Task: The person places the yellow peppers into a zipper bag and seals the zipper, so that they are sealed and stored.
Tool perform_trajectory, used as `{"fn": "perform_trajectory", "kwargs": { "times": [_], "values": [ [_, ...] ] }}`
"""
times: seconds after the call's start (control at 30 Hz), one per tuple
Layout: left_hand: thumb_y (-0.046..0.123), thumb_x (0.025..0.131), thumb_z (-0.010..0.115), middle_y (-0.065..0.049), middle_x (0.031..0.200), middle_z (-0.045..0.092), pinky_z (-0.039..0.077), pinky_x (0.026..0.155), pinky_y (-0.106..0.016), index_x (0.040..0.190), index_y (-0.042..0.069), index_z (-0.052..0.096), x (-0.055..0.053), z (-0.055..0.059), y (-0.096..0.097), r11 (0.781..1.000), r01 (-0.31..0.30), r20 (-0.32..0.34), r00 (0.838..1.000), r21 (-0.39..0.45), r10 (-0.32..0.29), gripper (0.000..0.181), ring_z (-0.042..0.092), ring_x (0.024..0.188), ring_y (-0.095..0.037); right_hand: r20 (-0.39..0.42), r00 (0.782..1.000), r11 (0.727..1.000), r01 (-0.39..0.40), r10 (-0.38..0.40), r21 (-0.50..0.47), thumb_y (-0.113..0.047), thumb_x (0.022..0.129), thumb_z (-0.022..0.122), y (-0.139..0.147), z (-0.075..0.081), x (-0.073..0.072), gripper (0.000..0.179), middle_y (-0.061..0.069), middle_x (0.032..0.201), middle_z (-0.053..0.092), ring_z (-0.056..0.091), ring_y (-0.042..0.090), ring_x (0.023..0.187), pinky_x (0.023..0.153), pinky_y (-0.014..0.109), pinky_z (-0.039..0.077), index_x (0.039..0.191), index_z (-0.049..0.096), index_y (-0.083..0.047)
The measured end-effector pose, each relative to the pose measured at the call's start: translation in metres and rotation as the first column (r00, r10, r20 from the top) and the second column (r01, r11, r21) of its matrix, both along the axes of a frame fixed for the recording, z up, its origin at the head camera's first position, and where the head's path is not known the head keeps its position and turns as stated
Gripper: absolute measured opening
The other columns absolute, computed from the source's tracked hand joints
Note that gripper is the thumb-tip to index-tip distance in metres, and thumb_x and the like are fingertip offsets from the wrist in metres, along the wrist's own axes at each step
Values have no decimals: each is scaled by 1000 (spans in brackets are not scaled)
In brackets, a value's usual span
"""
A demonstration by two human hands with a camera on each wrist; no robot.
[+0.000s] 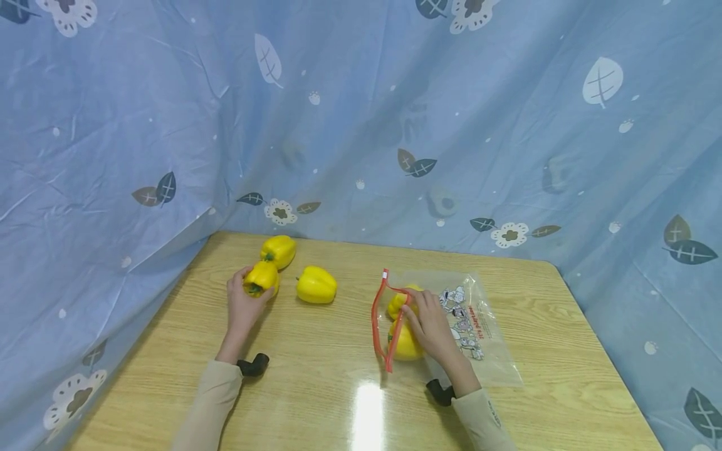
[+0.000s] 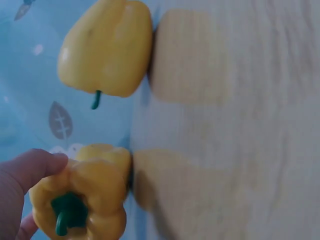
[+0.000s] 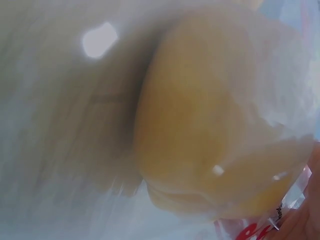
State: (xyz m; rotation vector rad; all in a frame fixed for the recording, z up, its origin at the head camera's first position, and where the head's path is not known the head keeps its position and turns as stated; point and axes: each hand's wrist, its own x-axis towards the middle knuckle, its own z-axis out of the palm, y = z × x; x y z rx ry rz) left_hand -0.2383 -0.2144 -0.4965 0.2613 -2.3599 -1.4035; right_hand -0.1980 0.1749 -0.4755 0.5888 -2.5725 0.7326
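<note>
My left hand (image 1: 241,310) grips a yellow bell pepper (image 1: 264,275) between thumb and fingers, its green stem facing me in the left wrist view. Just behind it lies a second pepper (image 1: 280,249), and to the right a third pepper (image 1: 317,285) lies on its side. My right hand (image 1: 434,326) pinches the red-edged mouth of a clear zip bag (image 1: 499,357) printed with cartoon figures. The mouth gapes toward the left. Inside the bag are two yellow peppers (image 1: 409,346), partly hidden by the right hand. The right wrist view shows one blurred pepper (image 3: 200,120) through the plastic.
Everything rests on a wooden table (image 1: 316,388). A blue patterned curtain (image 1: 350,113) hangs along its back and sides. Black wrist mounts (image 1: 254,365) sit at both cuffs.
</note>
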Motion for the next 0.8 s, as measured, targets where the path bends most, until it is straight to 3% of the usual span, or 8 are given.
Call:
{"fn": "perform_trajectory", "kwargs": {
  "times": [0.4,0.8],
  "values": [
    [12,75,76,-19,126,38,39,90,-46,131,5,42,15,22,4,999,38,-50,998,-4,-38,66,39,108,-31,11,1000,1000,9,-9,5,-23,95,53,-1,2,1,36,5,94,49,41,20,86,71,31,37,128,50,-8],
    [12,75,77,-19,127,37,49,81,-47,131,6,44,25,37,17,994,107,-87,991,3,-106,66,39,107,-31,3,1000,1000,-7,7,17,-23,95,52,-1,2,1,37,6,96,49,41,19,86,71,31,37,130,47,-11]
  ]
}}
